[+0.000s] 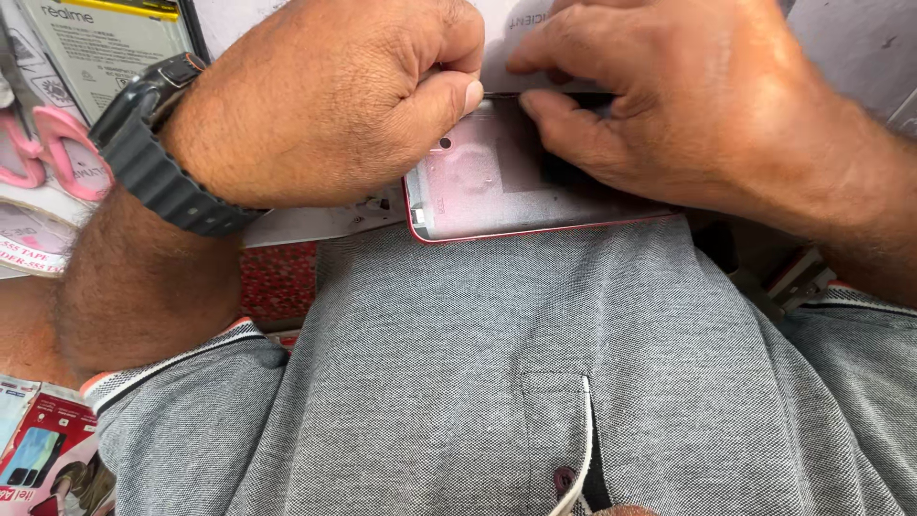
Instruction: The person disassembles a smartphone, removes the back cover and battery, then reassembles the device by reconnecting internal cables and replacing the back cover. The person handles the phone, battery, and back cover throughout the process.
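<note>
Two hands on one part: pink phone back cover (497, 191), red-rimmed, inner side up, lying flat just under my fingers with its near edge against my grey polo shirt (478, 382). Camera hole and a round recess show on the exposed inner face, just below my left thumb tip.

Left hand (325, 100): fingers curled in, thumb tip pressed against the index finger right at the cover's top edge, pinching something thin there. Too small to tell what. Dark grey watch (158, 158) on that wrist.

Right hand (688, 100): thumb lying flat on the cover's inner face, index finger bent over the top edge, tip nearly meeting my left thumb. Remaining fingers folded behind, hidden. So it grips the cover between thumb and index; the right part of the cover is covered by this hand.

White printed sheet (506, 43) directly beyond both sets of fingertips, touching the cover's far edge as far as I can see.

Outward from the left wrist: pink-handled scissors (48, 153) well to the left, a white battery package (105, 48) beyond them, and a red patterned surface (279, 282) just below the wrist. Red phone-case packaging (43, 459) sits near my left elbow, bottom left corner.

Below my right forearm: small grey-and-red object (798, 279), partly hidden, can't identify it.
</note>
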The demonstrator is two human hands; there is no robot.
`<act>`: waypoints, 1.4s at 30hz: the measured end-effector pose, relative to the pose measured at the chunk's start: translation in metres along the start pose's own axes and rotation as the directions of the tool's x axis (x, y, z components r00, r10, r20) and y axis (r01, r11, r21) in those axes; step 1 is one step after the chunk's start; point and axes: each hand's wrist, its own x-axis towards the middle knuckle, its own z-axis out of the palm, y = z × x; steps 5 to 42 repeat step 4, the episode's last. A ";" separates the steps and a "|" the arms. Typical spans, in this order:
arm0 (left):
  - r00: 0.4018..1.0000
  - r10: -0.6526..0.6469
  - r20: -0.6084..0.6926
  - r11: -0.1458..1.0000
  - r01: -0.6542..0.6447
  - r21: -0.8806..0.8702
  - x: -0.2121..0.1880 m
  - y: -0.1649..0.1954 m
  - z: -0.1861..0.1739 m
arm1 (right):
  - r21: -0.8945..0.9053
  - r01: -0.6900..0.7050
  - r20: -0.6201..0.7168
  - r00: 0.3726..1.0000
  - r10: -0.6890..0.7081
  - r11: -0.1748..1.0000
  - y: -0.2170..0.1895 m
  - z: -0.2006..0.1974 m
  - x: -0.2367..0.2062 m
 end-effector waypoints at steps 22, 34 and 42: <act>0.998 0.038 -0.056 0.999 -0.037 0.007 -0.001 -0.001 0.001 | 0.036 -0.043 0.010 0.999 0.042 0.998 0.005 -0.010 -0.015; 0.998 0.038 -0.056 0.999 -0.037 0.007 -0.001 -0.001 0.001 | 0.036 -0.043 0.010 0.999 0.042 0.998 0.005 -0.010 -0.015; 0.998 0.038 -0.056 0.999 -0.037 0.007 -0.001 -0.001 0.001 | 0.036 -0.043 0.010 0.999 0.042 0.998 0.005 -0.010 -0.015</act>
